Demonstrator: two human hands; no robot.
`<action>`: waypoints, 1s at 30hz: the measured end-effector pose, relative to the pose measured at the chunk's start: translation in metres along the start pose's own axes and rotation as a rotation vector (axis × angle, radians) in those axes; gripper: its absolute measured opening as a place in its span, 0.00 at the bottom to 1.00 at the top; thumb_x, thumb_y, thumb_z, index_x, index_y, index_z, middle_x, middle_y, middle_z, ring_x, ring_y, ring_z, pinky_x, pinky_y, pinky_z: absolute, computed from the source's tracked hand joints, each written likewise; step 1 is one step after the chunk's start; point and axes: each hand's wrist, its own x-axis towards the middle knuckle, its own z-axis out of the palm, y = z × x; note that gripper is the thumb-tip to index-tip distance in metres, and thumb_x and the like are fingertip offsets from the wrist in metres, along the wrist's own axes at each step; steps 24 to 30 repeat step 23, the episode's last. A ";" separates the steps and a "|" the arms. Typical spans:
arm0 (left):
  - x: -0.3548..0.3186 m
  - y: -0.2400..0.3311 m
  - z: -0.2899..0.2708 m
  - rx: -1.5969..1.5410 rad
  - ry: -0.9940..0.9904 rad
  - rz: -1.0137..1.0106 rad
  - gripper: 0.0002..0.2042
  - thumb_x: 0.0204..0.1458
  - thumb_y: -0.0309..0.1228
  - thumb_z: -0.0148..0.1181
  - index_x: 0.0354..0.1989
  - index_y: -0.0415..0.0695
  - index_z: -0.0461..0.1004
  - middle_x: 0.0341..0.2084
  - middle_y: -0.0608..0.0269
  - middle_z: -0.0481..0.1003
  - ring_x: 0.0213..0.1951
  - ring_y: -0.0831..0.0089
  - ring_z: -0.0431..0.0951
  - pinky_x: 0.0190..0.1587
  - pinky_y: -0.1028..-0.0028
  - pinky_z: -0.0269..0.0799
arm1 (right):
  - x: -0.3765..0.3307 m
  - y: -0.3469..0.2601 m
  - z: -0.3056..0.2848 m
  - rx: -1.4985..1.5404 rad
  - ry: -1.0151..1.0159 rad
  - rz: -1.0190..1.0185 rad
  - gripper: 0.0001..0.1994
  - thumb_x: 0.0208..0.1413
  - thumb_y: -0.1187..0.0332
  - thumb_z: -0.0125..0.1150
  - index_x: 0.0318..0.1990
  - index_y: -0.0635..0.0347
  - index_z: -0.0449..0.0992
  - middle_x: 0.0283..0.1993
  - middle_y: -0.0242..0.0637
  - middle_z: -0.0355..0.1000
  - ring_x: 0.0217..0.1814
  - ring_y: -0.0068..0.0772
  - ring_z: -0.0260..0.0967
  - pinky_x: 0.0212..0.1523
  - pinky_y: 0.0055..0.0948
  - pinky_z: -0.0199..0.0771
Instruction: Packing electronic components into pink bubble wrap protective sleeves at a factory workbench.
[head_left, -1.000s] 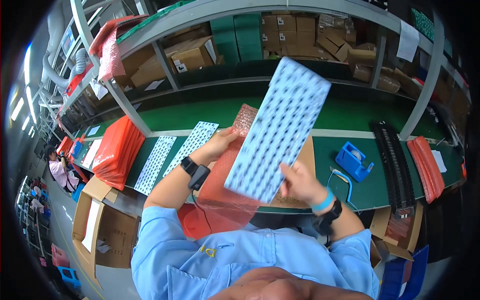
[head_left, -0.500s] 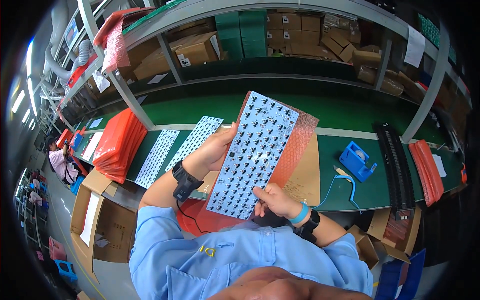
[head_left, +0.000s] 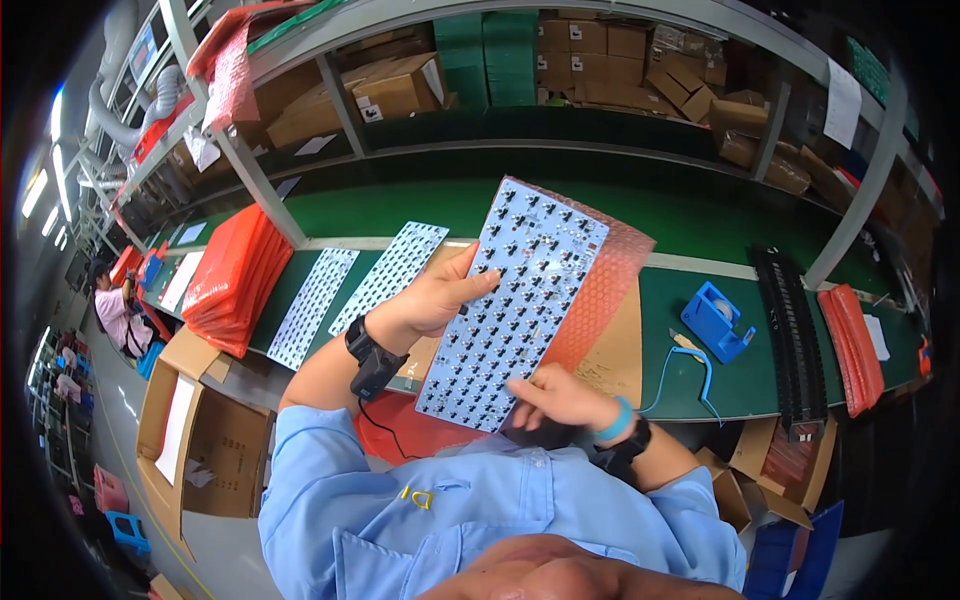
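Observation:
A white keyboard circuit board (head_left: pixel 520 300) with rows of black switch sockets is held up tilted before my chest. My left hand (head_left: pixel 440 298) is closed on its left edge, the thumb lying over the face. At the lower right edge, my right hand (head_left: pixel 560 398) pinches the board; its thumb tip rests on the face, and the other fingers are partly hidden and slightly blurred. Behind the board shows a red bubble-wrap bag (head_left: pixel 612 285), sticking out along the right side. Two similar boards, a nearer one (head_left: pixel 312 308) and another (head_left: pixel 390 275), lie left of my left hand.
Stacked red bubble bags (head_left: pixel 235 285) stand at the left. Right of the cardboard sheet (head_left: pixel 612 350) sit a blue tape dispenser (head_left: pixel 718 322), a cutter knife and a blue coiled strap (head_left: pixel 665 375). Further right are a black rack (head_left: pixel 790 340) and more red bags (head_left: pixel 850 345).
My left hand has shifted up and its thumb now lies over the board's face. The board has tilted slightly, and my right hand has moved a little along its lower edge.

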 end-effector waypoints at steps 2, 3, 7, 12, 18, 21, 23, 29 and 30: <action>-0.007 0.005 -0.001 0.089 0.030 0.055 0.27 0.66 0.31 0.49 0.71 0.41 0.51 0.61 0.57 0.68 0.61 0.70 0.69 0.62 0.67 0.67 | -0.031 -0.053 -0.023 -0.557 0.140 -0.115 0.15 0.60 0.60 0.63 0.43 0.64 0.78 0.32 0.35 0.77 0.30 0.26 0.77 0.28 0.25 0.76; -0.009 0.006 -0.001 0.193 0.039 0.094 0.27 0.66 0.31 0.49 0.72 0.41 0.50 0.61 0.58 0.67 0.61 0.71 0.68 0.62 0.68 0.66 | -0.049 -0.078 -0.037 -0.801 0.277 -0.233 0.13 0.55 0.62 0.67 0.41 0.64 0.78 0.32 0.34 0.77 0.30 0.25 0.76 0.28 0.25 0.75; -0.011 0.017 0.010 0.347 -0.048 0.115 0.28 0.66 0.30 0.47 0.73 0.41 0.47 0.63 0.59 0.64 0.61 0.74 0.65 0.63 0.72 0.62 | -0.056 -0.190 -0.061 -1.206 0.950 -0.823 0.14 0.48 0.71 0.71 0.43 0.63 0.78 0.36 0.33 0.77 0.38 0.23 0.73 0.42 0.21 0.72; -0.011 0.024 0.028 0.342 -0.187 0.174 0.30 0.66 0.33 0.50 0.73 0.41 0.46 0.64 0.59 0.63 0.61 0.75 0.65 0.62 0.71 0.63 | -0.015 -0.235 -0.097 -0.620 -0.087 0.020 0.23 0.47 0.69 0.72 0.52 0.65 0.74 0.47 0.36 0.77 0.47 0.23 0.74 0.50 0.25 0.72; -0.056 -0.021 -0.029 0.585 -0.263 -0.026 0.31 0.54 0.37 0.67 0.63 0.38 0.64 0.53 0.58 0.75 0.54 0.71 0.73 0.58 0.71 0.67 | -0.044 -0.263 -0.126 -0.613 0.201 -0.114 0.29 0.46 0.69 0.72 0.57 0.66 0.70 0.45 0.35 0.78 0.47 0.25 0.75 0.53 0.29 0.72; -0.090 -0.078 -0.069 0.764 -0.204 -0.473 0.30 0.49 0.41 0.73 0.58 0.41 0.72 0.51 0.55 0.77 0.55 0.75 0.72 0.57 0.70 0.68 | -0.064 -0.284 -0.148 -0.604 0.318 -0.177 0.28 0.46 0.68 0.71 0.57 0.66 0.71 0.45 0.37 0.79 0.48 0.26 0.76 0.54 0.29 0.73; -0.121 -0.116 -0.084 0.915 -0.087 -0.295 0.30 0.48 0.44 0.73 0.59 0.48 0.72 0.51 0.54 0.77 0.59 0.66 0.72 0.64 0.70 0.60 | -0.070 -0.298 -0.162 -0.576 0.273 -0.169 0.25 0.49 0.66 0.70 0.55 0.65 0.75 0.49 0.39 0.79 0.49 0.27 0.77 0.55 0.27 0.73; -0.121 -0.116 -0.084 0.915 -0.087 -0.295 0.30 0.48 0.44 0.73 0.59 0.48 0.72 0.51 0.54 0.77 0.59 0.66 0.72 0.64 0.70 0.60 | -0.070 -0.298 -0.162 -0.576 0.273 -0.169 0.25 0.49 0.66 0.70 0.55 0.65 0.75 0.49 0.39 0.79 0.49 0.27 0.77 0.55 0.27 0.73; -0.121 -0.116 -0.084 0.915 -0.087 -0.295 0.30 0.48 0.44 0.73 0.59 0.48 0.72 0.51 0.54 0.77 0.59 0.66 0.72 0.64 0.70 0.60 | -0.070 -0.298 -0.162 -0.576 0.273 -0.169 0.25 0.49 0.66 0.70 0.55 0.65 0.75 0.49 0.39 0.79 0.49 0.27 0.77 0.55 0.27 0.73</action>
